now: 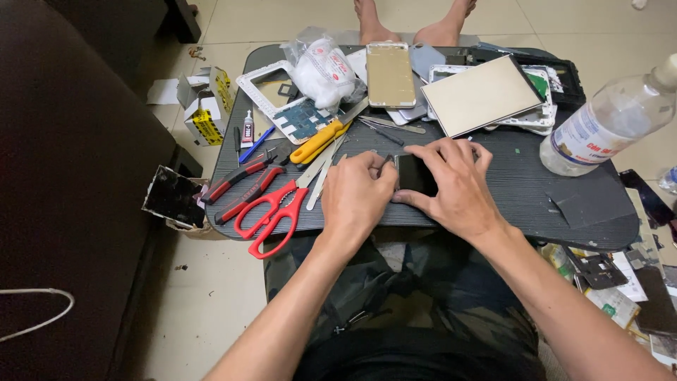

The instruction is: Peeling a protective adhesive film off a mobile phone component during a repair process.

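Left hand is pinched shut on a thin metal tool, tip at the edge of the black phone that the right hand pins flat on the tabletop, fingers spread, directly between both hands. Risks: tool slips and gouges the screen or jabs the right fingers; red scissors just left of the left hand can get knocked off the edge; plastic bottle beyond the right hand could tip.

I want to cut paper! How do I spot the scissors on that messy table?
Look at the dark table, at its near left edge, left of the left hand. The scissors lie beside red-handled pliers; only the scissors have big red loop handles.
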